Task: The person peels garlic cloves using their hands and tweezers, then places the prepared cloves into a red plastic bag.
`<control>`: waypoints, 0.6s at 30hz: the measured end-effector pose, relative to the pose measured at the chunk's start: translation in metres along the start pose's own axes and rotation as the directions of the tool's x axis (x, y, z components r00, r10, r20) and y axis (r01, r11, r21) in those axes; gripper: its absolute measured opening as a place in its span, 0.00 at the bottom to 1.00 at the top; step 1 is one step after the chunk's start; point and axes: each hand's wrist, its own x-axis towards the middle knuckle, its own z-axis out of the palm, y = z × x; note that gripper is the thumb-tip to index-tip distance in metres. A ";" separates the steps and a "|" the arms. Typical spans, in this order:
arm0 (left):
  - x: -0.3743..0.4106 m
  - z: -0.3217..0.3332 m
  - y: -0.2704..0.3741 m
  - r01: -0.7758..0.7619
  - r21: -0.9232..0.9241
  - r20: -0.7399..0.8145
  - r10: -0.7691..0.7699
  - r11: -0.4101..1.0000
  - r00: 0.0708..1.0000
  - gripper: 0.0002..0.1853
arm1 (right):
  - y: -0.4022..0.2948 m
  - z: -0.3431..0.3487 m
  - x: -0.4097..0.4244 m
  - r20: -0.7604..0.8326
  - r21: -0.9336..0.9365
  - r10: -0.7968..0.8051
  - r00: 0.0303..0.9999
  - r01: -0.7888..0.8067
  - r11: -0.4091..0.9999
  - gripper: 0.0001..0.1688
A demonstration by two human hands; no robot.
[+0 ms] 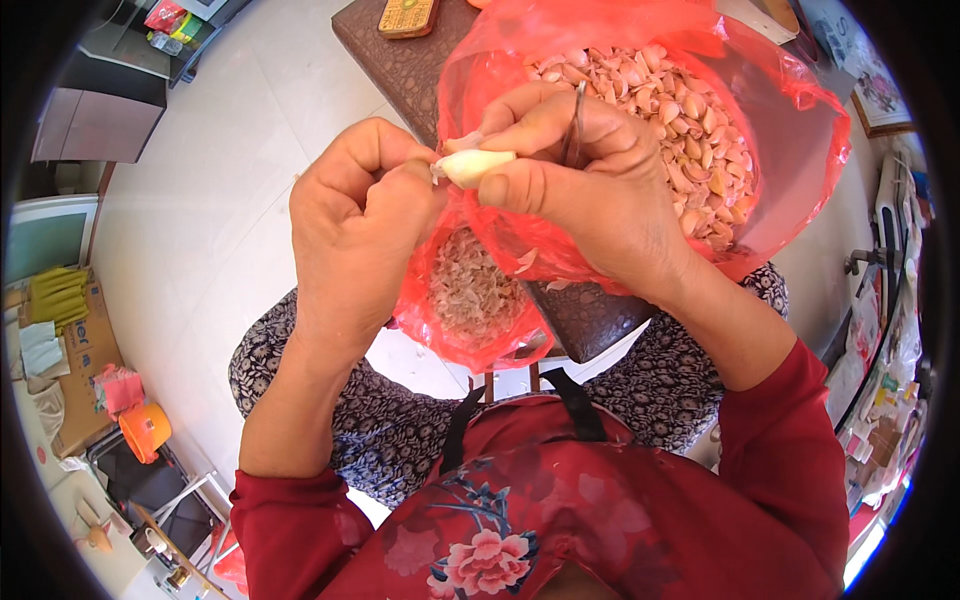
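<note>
Between my two hands is a pale, partly peeled garlic clove (474, 166). My right hand (577, 150) holds it between thumb and fingers, with a small knife or metal blade (576, 124) also in its fingers. My left hand (367, 210) pinches thin skin at the clove's left end. Behind my right hand, a large red plastic bag (795, 112) holds many unpeeled garlic cloves (694, 135). Below my hands, a smaller red bag (525, 346) contains a heap of dry garlic skins (476, 289).
The bag of cloves rests on a brown leather-look surface (390, 67), where a small yellow tin (407, 16) lies at the far edge. On the floor at the left are a cardboard box (90, 360) and an orange container (145, 431). Household items line the right side.
</note>
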 end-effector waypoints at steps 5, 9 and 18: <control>0.000 -0.002 -0.001 0.008 0.033 -0.010 -0.007 0.999 1.000 0.05 | -0.005 -0.008 0.002 -0.025 0.215 0.274 0.962 -0.262 0.941 0.04; -0.003 0.000 -0.007 -0.011 0.012 0.048 0.010 1.000 0.999 0.04 | -0.002 -0.003 0.001 -0.008 0.326 0.395 0.919 -0.371 0.869 0.07; -0.005 0.005 -0.004 -0.218 0.327 0.113 0.191 0.920 0.975 0.04 | -0.007 -0.003 0.004 0.023 0.206 0.430 0.903 -0.425 0.881 0.12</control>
